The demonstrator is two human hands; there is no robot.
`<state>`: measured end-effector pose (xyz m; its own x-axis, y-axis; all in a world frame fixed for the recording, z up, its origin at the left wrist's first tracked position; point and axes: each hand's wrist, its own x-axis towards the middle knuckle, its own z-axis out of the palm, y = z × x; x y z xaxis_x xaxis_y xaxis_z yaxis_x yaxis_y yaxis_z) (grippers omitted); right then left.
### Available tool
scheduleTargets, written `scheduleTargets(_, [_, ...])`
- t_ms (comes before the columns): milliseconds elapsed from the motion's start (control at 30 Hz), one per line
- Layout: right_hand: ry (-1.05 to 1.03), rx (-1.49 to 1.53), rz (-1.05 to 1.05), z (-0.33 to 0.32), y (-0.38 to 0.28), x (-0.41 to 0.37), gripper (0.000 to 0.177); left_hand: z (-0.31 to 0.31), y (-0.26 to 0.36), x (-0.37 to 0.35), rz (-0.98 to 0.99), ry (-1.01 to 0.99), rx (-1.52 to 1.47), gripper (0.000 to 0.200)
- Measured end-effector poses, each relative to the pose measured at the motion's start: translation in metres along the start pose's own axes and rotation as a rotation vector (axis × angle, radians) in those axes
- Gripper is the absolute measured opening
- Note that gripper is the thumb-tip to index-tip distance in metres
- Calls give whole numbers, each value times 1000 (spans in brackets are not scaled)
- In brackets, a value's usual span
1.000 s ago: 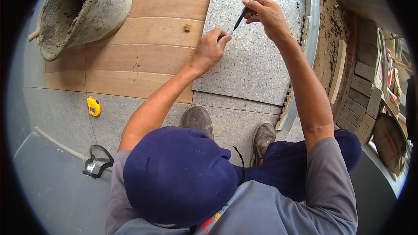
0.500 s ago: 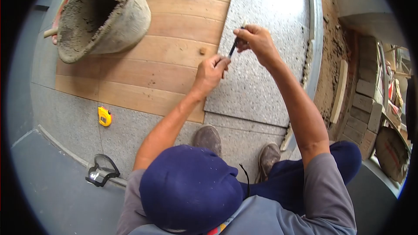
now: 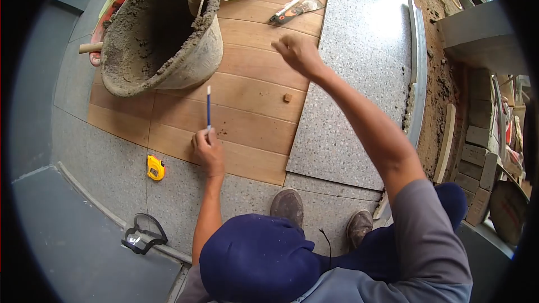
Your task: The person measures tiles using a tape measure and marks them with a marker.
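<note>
Blue-and-white pen (image 3: 208,108) is pointing lengthwise away from me, toward the far side, above the wooden boards (image 3: 252,101), my left hand (image 3: 208,150) pinching its near end, while my right hand (image 3: 298,55) is hovering to its far right, curled, whether gripping anything I cannot tell.

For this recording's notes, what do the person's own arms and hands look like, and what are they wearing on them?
The left hand and right hand are bare; no gloves or wristwear show. The right sleeve is plain grey, short, ending around the elbow, on a grey shirt. The left sleeve is grey too, but mostly hidden.
</note>
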<state>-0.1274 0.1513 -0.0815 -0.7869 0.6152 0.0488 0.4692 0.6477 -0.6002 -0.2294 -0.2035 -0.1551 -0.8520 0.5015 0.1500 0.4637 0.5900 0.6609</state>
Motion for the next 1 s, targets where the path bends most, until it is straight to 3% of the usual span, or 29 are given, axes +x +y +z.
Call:
scheduleTargets(67, [170, -251, -139, 13, 11, 49, 33, -7, -11, 0, 14, 42, 90, 15])
scheduleTargets(167, [200, -564, -257, 43, 38, 113, 30, -3, -14, -2, 117, 86, 133, 16])
scheduleTargets(267, [-28, -884, -203, 64, 51, 144, 27, -3, -17, 5, 123, 119, 148, 16])
scheduleTargets(300, [-201, -853, -174, 54, 37, 145, 26, -2, -20, 4, 128, 130, 178, 16])
scheduleTargets(333, [-89, -964, -87, 70, 35, 148, 25, -1, -20, 1, 141, 126, 202, 16])
scheduleTargets(367, [-130, -991, -220, 73, 41, 149, 23, 0, -20, -2, 141, 126, 223, 16])
scheduleTargets(433, [-132, -944, -402, 84, 58, 148, 21, -1, -16, 1, 152, 140, 265, 16])
scheduleTargets(467, [-112, -981, -394, 87, 60, 144, 23, 1, -14, 3, 151, 136, 241, 18])
scheduleTargets(533, [-8, -747, -408, 81, 61, 139, 25, -2, -8, 3, 127, 137, 216, 20])
scheduleTargets(633, [300, -849, -115, 67, 57, 135, 28, 2, -11, 5, 124, 141, 244, 20])
scheduleTargets(767, [-148, -723, 6, 53, 52, 131, 30, 2, -18, 0, 123, 129, 221, 20])
scheduleTargets(867, [-45, -612, -73, 72, 49, 128, 31, 5, -26, 1, 140, 136, 223, 20])
scheduleTargets(1000, [11, -532, 38, 78, 16, 111, 34, 4, -25, 1, 133, 138, 247, 21])
